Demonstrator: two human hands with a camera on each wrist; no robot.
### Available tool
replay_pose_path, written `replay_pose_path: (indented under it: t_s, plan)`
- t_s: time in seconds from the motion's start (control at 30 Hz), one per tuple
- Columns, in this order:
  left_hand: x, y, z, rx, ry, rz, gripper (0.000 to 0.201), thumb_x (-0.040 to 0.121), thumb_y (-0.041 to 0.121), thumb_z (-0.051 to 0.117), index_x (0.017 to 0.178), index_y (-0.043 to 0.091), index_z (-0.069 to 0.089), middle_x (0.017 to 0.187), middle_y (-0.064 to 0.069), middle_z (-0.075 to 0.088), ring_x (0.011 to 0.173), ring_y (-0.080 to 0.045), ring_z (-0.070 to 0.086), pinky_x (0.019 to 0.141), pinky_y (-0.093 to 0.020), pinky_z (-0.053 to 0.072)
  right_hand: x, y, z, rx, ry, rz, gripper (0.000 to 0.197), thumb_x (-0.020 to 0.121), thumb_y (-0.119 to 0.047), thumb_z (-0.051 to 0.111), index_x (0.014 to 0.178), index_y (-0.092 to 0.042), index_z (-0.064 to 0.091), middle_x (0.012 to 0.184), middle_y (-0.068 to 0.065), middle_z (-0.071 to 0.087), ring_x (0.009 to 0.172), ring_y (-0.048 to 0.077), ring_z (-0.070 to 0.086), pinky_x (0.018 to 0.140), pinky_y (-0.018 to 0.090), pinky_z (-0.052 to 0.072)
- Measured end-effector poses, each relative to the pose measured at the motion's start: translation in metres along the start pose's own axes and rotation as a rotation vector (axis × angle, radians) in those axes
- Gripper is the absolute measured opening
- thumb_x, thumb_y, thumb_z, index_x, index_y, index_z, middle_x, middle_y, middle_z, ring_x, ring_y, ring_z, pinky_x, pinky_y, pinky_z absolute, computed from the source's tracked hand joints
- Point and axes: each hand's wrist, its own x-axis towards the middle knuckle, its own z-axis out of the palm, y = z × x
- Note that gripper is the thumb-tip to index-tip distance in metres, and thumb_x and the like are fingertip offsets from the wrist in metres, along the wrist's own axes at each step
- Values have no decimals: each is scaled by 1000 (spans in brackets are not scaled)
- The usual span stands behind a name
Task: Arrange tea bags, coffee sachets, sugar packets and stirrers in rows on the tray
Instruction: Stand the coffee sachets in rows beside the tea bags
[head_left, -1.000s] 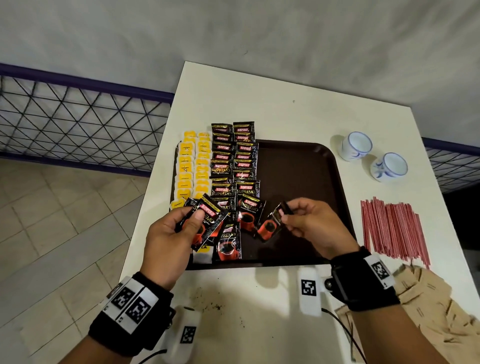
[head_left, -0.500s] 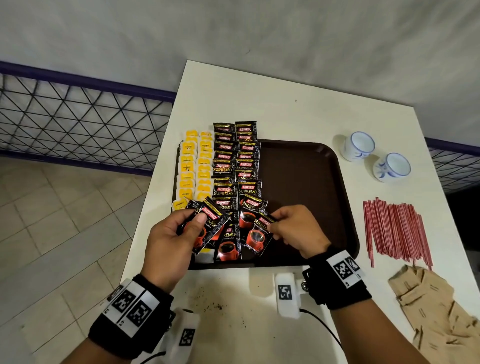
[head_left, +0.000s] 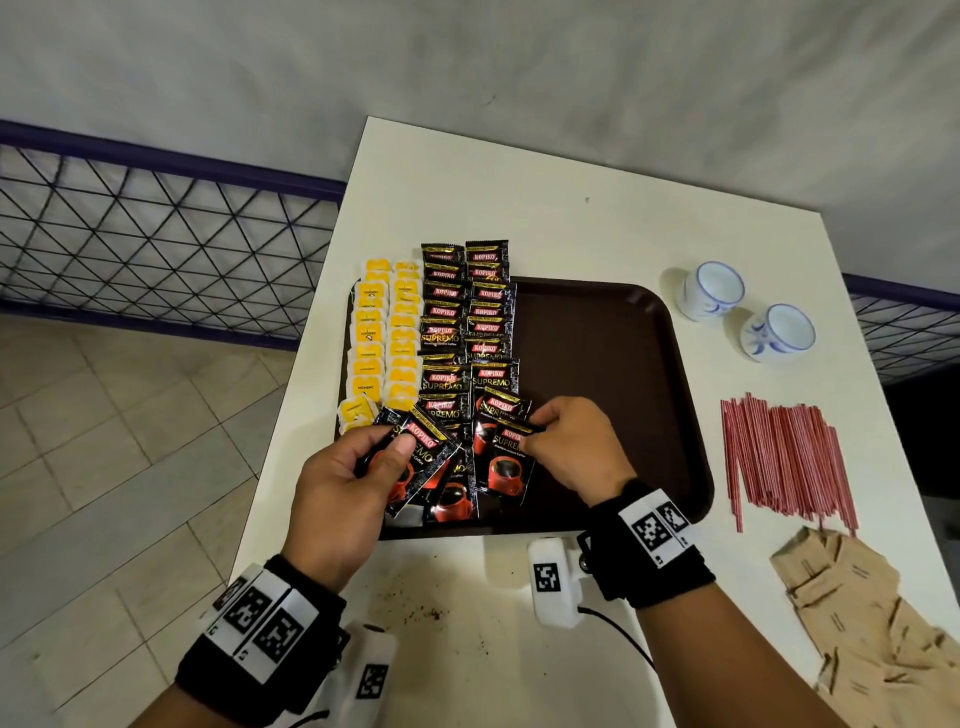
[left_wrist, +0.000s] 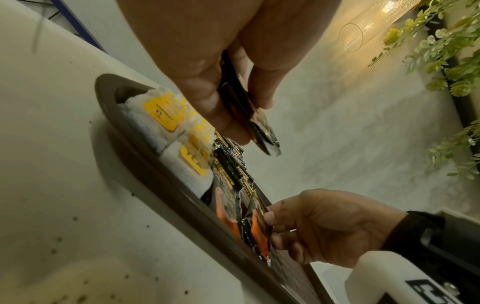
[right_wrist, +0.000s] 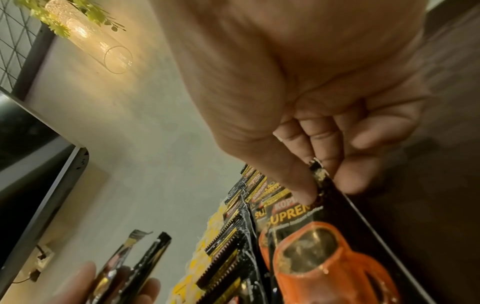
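Right hand (head_left: 566, 449) pinches one coffee sachet (head_left: 506, 457) by its top corner, laying it at the near end of the second coffee row on the tray (head_left: 623, 332). Left hand (head_left: 348, 483) grips a small fan of spare sachets (head_left: 415, 457) over the tray's near left corner. Best bet: overlap it evenly on the sachet behind, edges square with the row, then let go flat. Tea bags (head_left: 387, 338) already line the left edge; stirrers (head_left: 784, 462) and sugar packets (head_left: 872, 623) wait on the bench's right side.
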Motion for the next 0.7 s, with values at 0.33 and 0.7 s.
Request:
replay_pose_path:
  t_s: [0.33,0.7]
  plan:
    - [1,-4,-1,0,2,15,11,94,26,67,96,23,77,81,5,75,79,-17,70,80,-40,57,1,-3,2,-17,34,-4,19,79,-10,70,96,-19,68,81,-5,64,64,4,59,47,14,38]
    - [0,-4,0,-8,1,6,12,93,25,66,99,23,77,88,0,77,85,-18,72,83,-39,58,13,-14,1,2,50,-36,22,81,-9,68,103,-17,68,88,0,68,66,5,59,50,14,39]
